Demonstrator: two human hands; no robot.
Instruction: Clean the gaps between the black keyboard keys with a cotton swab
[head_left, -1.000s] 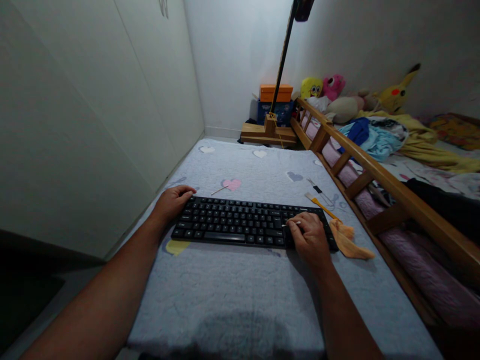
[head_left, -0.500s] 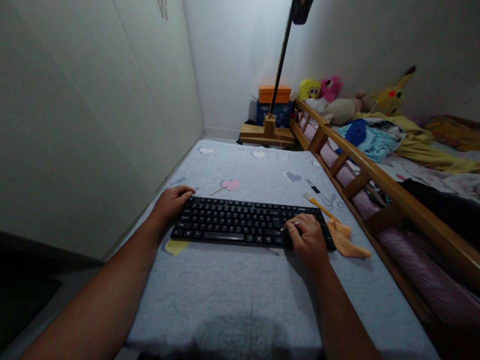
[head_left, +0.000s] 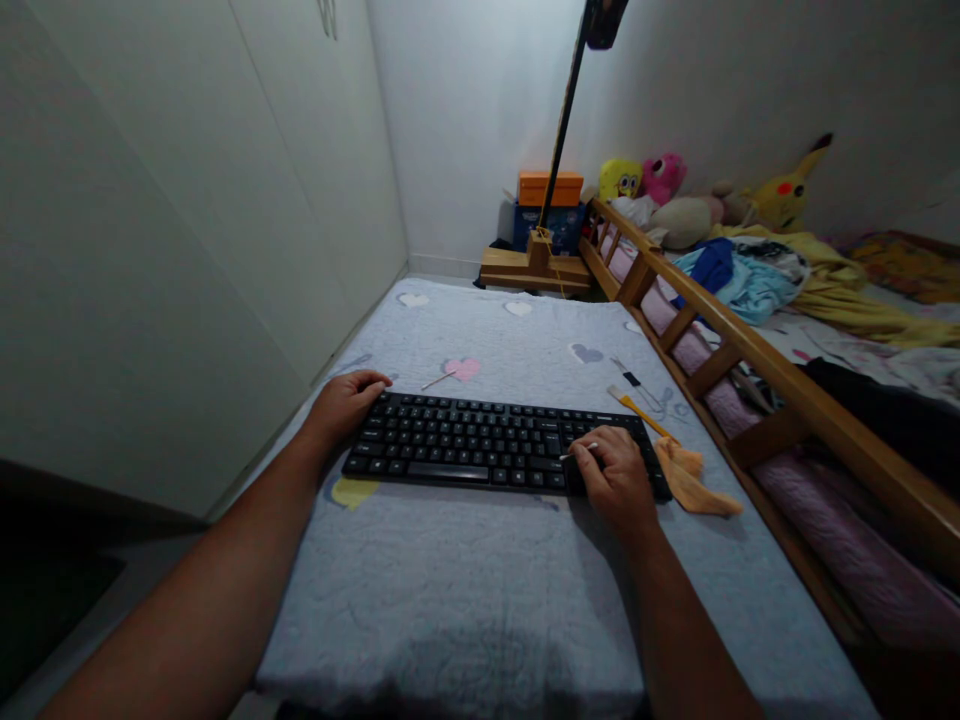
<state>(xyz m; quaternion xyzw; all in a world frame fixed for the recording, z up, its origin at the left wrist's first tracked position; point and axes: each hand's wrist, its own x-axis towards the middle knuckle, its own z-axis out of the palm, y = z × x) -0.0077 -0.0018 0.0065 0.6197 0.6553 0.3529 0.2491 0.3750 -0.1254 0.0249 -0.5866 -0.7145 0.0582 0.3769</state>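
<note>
A black keyboard [head_left: 480, 445] lies across a grey-blue quilted mat [head_left: 465, 600] with heart shapes. My left hand [head_left: 343, 403] rests curled on the keyboard's far left corner, gripping its edge. My right hand [head_left: 616, 475] sits over the keyboard's right end, fingers pinched on a thin white cotton swab [head_left: 580, 451] whose tip touches the keys. A second swab [head_left: 439, 379] lies on the mat behind the keyboard.
An orange cloth [head_left: 690, 480], an orange-handled brush [head_left: 637, 405] and a small dark tool [head_left: 631, 376] lie right of the keyboard. A wooden bed rail [head_left: 750, 345] runs along the right, plush toys [head_left: 645, 178] beyond. White wardrobe doors [head_left: 187, 200] stand left. A pole stand [head_left: 559, 150] rises behind.
Between the earliest frame and now my right hand slid slightly left along the keys with the swab. My left hand has stayed in place.
</note>
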